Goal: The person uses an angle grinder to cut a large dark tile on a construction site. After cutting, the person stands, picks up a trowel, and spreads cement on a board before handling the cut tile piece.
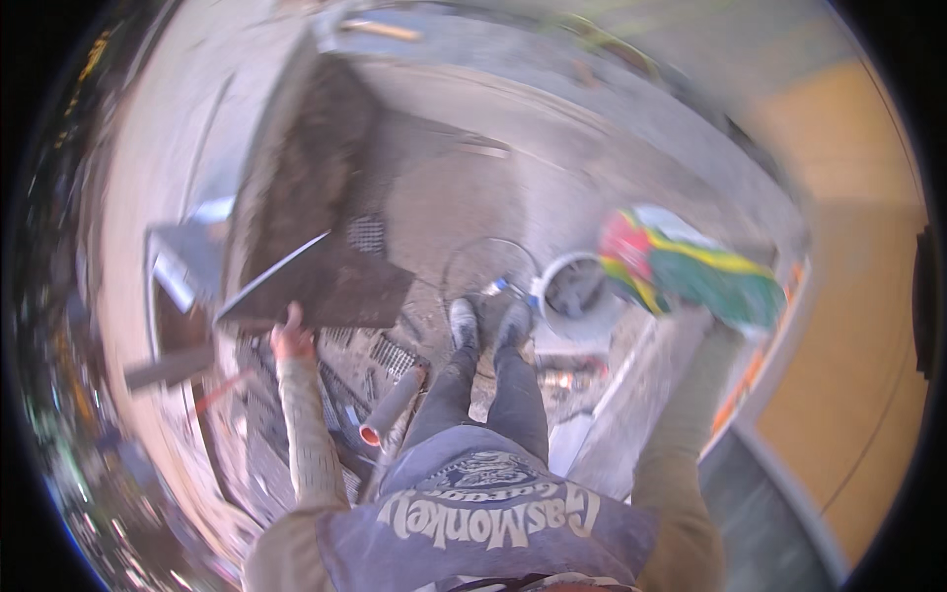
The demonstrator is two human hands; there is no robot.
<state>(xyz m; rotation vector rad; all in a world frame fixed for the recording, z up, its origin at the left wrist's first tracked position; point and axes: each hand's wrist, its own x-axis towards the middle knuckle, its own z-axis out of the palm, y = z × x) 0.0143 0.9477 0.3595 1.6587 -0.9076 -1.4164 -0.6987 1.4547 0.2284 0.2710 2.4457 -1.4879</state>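
At the left, my left hand (293, 340) is closed on the near edge of a flat dark-grey panel (330, 286), its thumb against the edge. The panel is tilted, and one edge catches the light. To the right, my right arm reaches out to a bag (691, 271) in green, yellow, red and white, smeared by motion. My right hand is hidden at the bag, which appears to be held at the end of that arm. Between the two arms, a round pale bucket (542, 301) holds grey lumpy material beside my feet.
A thin hose loop (449, 259) lies ahead of my feet. Near my left leg are a grey pipe (395, 400) with an orange inside and black grid pieces (395, 355). A dirt wall (306, 148) rises at the left; an orange-yellow panelled surface (848, 296) stands at the right.
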